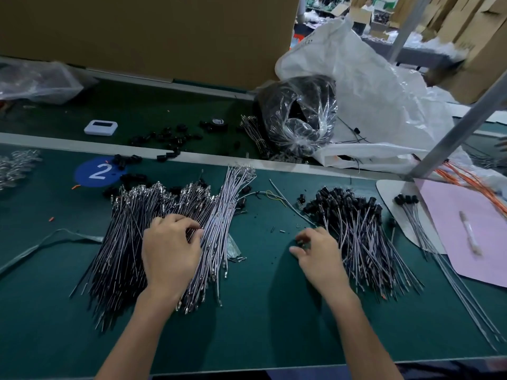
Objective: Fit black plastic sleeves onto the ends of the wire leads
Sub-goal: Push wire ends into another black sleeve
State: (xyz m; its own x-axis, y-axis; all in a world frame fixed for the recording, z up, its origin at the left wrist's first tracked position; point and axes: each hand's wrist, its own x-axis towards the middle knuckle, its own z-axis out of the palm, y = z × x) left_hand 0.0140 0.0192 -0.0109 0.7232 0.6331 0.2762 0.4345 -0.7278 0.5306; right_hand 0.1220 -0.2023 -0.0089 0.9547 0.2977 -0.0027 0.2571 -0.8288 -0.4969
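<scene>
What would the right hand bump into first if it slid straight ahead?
After tiny scraps, the right hand would probably meet the thin yellow-and-white wire; its exact heading is hard to judge.

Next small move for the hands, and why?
Probably the left hand pulls one lead clear of the pile of bare leads and brings it toward the right hand. Its fingertips curl into those wires, while the right hand sits curled beside the sleeved leads. Whether it holds a sleeve is unclear. Loose black sleeves lie farther back.
</scene>
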